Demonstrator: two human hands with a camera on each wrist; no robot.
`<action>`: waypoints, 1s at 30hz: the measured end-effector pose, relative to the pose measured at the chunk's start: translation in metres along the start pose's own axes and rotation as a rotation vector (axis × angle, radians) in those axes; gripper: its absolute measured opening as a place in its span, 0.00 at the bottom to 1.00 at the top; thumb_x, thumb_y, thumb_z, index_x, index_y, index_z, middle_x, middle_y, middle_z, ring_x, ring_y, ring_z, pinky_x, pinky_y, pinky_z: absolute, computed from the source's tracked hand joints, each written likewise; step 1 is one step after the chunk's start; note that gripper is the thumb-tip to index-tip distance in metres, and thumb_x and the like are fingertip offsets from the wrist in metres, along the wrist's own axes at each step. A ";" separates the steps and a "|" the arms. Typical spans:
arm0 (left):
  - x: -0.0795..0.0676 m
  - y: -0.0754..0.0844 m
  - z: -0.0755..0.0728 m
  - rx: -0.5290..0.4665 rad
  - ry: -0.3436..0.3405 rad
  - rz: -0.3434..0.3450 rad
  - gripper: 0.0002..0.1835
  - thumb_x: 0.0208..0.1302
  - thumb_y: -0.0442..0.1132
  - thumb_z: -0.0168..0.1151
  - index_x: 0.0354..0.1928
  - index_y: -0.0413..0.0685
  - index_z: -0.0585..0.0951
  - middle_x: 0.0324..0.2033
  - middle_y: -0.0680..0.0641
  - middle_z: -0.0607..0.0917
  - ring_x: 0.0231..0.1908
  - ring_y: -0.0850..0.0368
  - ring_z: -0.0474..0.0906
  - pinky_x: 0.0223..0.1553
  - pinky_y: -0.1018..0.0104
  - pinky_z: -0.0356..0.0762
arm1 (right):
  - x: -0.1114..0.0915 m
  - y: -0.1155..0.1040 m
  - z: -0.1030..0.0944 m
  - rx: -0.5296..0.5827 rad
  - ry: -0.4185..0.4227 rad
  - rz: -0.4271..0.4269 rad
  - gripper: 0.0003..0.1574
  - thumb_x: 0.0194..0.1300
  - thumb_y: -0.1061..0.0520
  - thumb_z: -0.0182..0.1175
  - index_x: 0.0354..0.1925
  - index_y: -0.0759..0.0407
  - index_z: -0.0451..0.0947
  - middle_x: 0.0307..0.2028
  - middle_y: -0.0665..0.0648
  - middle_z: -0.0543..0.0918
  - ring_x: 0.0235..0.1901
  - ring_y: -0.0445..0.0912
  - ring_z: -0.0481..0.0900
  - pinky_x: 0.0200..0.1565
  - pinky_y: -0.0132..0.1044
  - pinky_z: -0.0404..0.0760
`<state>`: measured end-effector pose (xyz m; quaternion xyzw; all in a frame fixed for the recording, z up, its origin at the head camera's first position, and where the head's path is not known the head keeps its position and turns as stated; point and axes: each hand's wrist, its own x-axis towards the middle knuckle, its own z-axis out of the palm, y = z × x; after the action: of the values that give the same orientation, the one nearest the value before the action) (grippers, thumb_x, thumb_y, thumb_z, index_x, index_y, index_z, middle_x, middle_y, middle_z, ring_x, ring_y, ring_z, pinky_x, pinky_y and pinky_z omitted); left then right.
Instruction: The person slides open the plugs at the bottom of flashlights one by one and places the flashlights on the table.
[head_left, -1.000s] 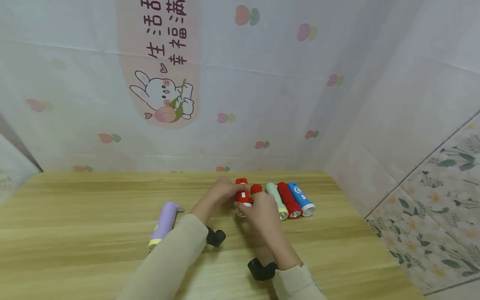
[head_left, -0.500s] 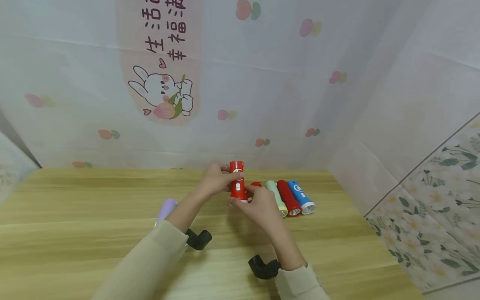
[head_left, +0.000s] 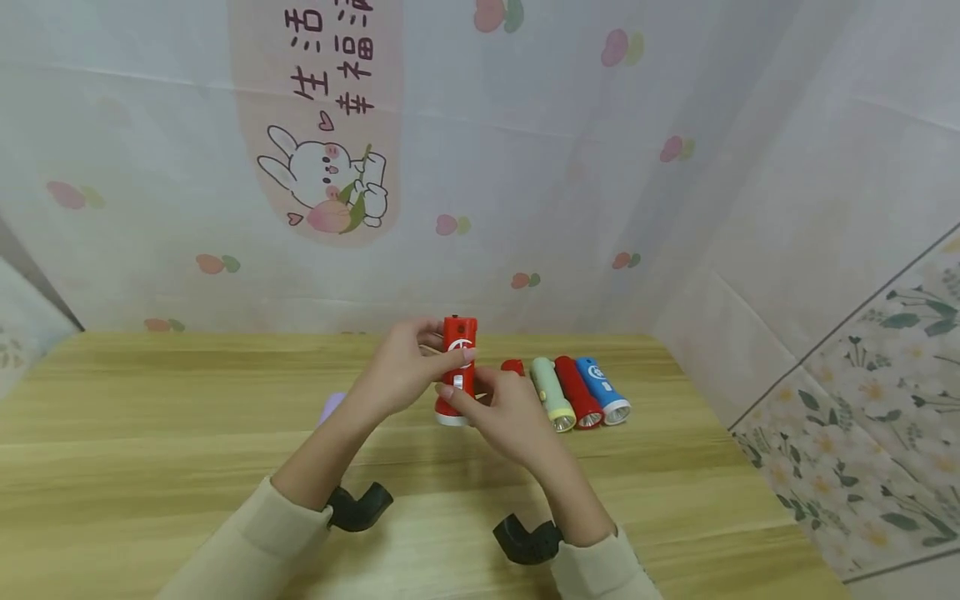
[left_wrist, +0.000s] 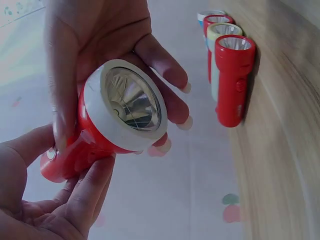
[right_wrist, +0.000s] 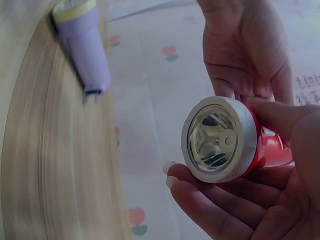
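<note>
A red flashlight [head_left: 460, 327] with a white lens ring is held up above the table, its lens end toward the person. My left hand [head_left: 397, 367] grips its tail half, thumb across the front near the switch. My right hand [head_left: 513, 417] holds it nearer the lens, thumb on the front and fingers behind. The clear lens [right_wrist: 214, 140] faces the camera in the right wrist view. In the left wrist view, the right hand [left_wrist: 107, 30] cups the head while the left hand [left_wrist: 55, 200] holds the body.
To the right stand another red flashlight [left_wrist: 232, 80], a mint green flashlight [head_left: 553, 396], a dark red flashlight [head_left: 577, 392] and a blue flashlight [head_left: 602, 388], in a row. A purple flashlight [right_wrist: 87, 47] with metal prongs is at left, partly hidden by the left arm in the head view.
Both hands have lifted the red flashlight off the row and brought it left and nearer. Its tail end now shows above the left fingers. The left forearm covers more of the purple flashlight.
</note>
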<state>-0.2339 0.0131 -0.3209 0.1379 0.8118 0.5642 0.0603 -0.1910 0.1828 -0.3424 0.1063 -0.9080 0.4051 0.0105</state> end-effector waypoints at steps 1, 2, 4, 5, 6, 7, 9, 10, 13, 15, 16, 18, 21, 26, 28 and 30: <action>-0.004 0.001 -0.001 0.002 0.009 0.008 0.28 0.61 0.50 0.72 0.58 0.43 0.78 0.47 0.46 0.87 0.47 0.50 0.86 0.47 0.56 0.86 | -0.001 -0.002 0.000 0.009 -0.005 -0.006 0.21 0.68 0.40 0.64 0.47 0.54 0.85 0.35 0.49 0.90 0.34 0.41 0.87 0.36 0.33 0.85; -0.007 0.002 -0.001 0.005 0.015 0.015 0.28 0.61 0.50 0.72 0.58 0.44 0.78 0.47 0.46 0.87 0.46 0.51 0.86 0.47 0.56 0.86 | -0.002 -0.004 0.000 0.015 -0.010 -0.014 0.20 0.68 0.41 0.64 0.47 0.54 0.84 0.36 0.49 0.90 0.34 0.41 0.87 0.36 0.33 0.86; -0.015 0.004 -0.002 0.009 0.028 0.024 0.28 0.62 0.50 0.72 0.59 0.45 0.77 0.47 0.47 0.87 0.45 0.53 0.87 0.47 0.57 0.86 | -0.005 -0.007 -0.001 0.020 -0.020 -0.021 0.19 0.68 0.42 0.65 0.48 0.53 0.84 0.37 0.48 0.90 0.34 0.41 0.88 0.37 0.33 0.86; -0.018 0.005 -0.002 0.012 0.036 0.026 0.28 0.62 0.50 0.72 0.59 0.45 0.76 0.47 0.48 0.86 0.45 0.53 0.87 0.47 0.57 0.86 | -0.007 -0.008 -0.001 0.022 -0.024 -0.022 0.18 0.67 0.43 0.65 0.49 0.51 0.84 0.38 0.48 0.90 0.33 0.40 0.88 0.37 0.34 0.86; -0.021 0.006 -0.003 0.013 0.043 0.029 0.28 0.62 0.49 0.72 0.60 0.46 0.76 0.46 0.48 0.86 0.44 0.54 0.87 0.47 0.57 0.87 | -0.008 -0.010 -0.001 0.020 -0.029 -0.026 0.18 0.67 0.43 0.65 0.49 0.51 0.84 0.38 0.47 0.90 0.33 0.40 0.88 0.37 0.34 0.86; -0.025 0.007 -0.003 0.014 0.051 0.030 0.28 0.62 0.49 0.72 0.60 0.46 0.76 0.46 0.49 0.86 0.44 0.55 0.87 0.47 0.57 0.86 | -0.009 -0.011 -0.001 0.023 -0.033 -0.029 0.18 0.67 0.43 0.65 0.50 0.50 0.84 0.38 0.47 0.90 0.33 0.39 0.88 0.38 0.34 0.86; -0.030 0.009 -0.004 0.019 0.058 0.029 0.28 0.62 0.49 0.72 0.60 0.47 0.76 0.46 0.49 0.86 0.44 0.55 0.86 0.47 0.57 0.86 | -0.011 -0.014 -0.001 0.029 -0.043 -0.037 0.18 0.66 0.43 0.66 0.50 0.49 0.84 0.39 0.46 0.90 0.33 0.38 0.88 0.38 0.34 0.86; -0.032 0.009 -0.005 0.023 0.062 0.028 0.28 0.61 0.49 0.72 0.60 0.48 0.76 0.46 0.50 0.86 0.44 0.56 0.86 0.47 0.57 0.85 | -0.012 -0.016 -0.001 0.034 -0.048 -0.040 0.18 0.66 0.43 0.66 0.50 0.49 0.84 0.39 0.46 0.90 0.33 0.38 0.88 0.38 0.34 0.86; -0.039 0.009 -0.008 0.028 0.072 0.021 0.28 0.61 0.50 0.73 0.60 0.51 0.76 0.47 0.51 0.86 0.45 0.56 0.85 0.48 0.57 0.84 | -0.013 -0.020 0.000 0.034 -0.061 -0.053 0.17 0.65 0.43 0.67 0.49 0.48 0.84 0.39 0.45 0.89 0.34 0.38 0.87 0.38 0.34 0.86; -0.042 0.008 -0.010 0.029 0.076 0.022 0.28 0.60 0.49 0.74 0.60 0.51 0.77 0.47 0.52 0.86 0.45 0.56 0.85 0.49 0.56 0.84 | -0.013 -0.023 0.001 0.029 -0.067 -0.058 0.17 0.65 0.44 0.68 0.48 0.48 0.84 0.40 0.45 0.89 0.35 0.38 0.87 0.38 0.33 0.86; -0.043 0.008 -0.010 0.029 0.072 0.025 0.27 0.60 0.49 0.74 0.59 0.52 0.77 0.47 0.52 0.87 0.45 0.57 0.85 0.50 0.56 0.83 | -0.014 -0.023 0.001 0.026 -0.064 -0.053 0.17 0.64 0.44 0.69 0.48 0.48 0.84 0.40 0.45 0.89 0.35 0.38 0.87 0.38 0.33 0.86; -0.045 0.007 -0.009 0.027 0.062 0.040 0.27 0.59 0.50 0.74 0.58 0.52 0.77 0.46 0.52 0.87 0.45 0.57 0.85 0.51 0.56 0.83 | -0.016 -0.023 0.001 0.025 -0.061 -0.043 0.17 0.63 0.44 0.70 0.48 0.48 0.84 0.40 0.45 0.89 0.37 0.40 0.88 0.38 0.33 0.86; -0.049 0.006 -0.009 0.019 0.042 0.069 0.28 0.60 0.51 0.74 0.60 0.54 0.77 0.47 0.52 0.88 0.48 0.56 0.85 0.52 0.55 0.82 | -0.017 -0.023 0.002 0.032 -0.068 -0.037 0.19 0.62 0.44 0.71 0.48 0.49 0.83 0.42 0.46 0.89 0.39 0.43 0.88 0.39 0.33 0.86; -0.058 0.006 -0.012 -0.003 0.013 0.097 0.28 0.67 0.56 0.66 0.66 0.55 0.75 0.53 0.50 0.87 0.53 0.52 0.84 0.55 0.51 0.84 | -0.018 -0.026 0.003 0.040 -0.100 -0.052 0.20 0.63 0.45 0.70 0.51 0.49 0.82 0.43 0.45 0.88 0.40 0.43 0.88 0.40 0.32 0.86; -0.059 0.007 -0.014 -0.048 0.000 0.101 0.26 0.72 0.57 0.58 0.65 0.52 0.76 0.54 0.48 0.86 0.54 0.50 0.83 0.55 0.52 0.85 | -0.018 -0.028 0.002 0.039 -0.103 -0.058 0.21 0.64 0.45 0.70 0.52 0.49 0.82 0.43 0.45 0.89 0.39 0.43 0.88 0.40 0.32 0.86; -0.060 0.009 -0.016 -0.097 -0.010 0.097 0.26 0.76 0.58 0.51 0.64 0.49 0.77 0.54 0.45 0.85 0.54 0.49 0.83 0.54 0.53 0.86 | -0.019 -0.029 0.002 0.036 -0.102 -0.063 0.22 0.63 0.45 0.71 0.53 0.51 0.82 0.43 0.46 0.89 0.39 0.43 0.88 0.39 0.31 0.86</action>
<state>-0.1796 -0.0160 -0.3101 0.1768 0.7755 0.6045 0.0433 -0.1668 0.1662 -0.3248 0.1555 -0.8962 0.4148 -0.0250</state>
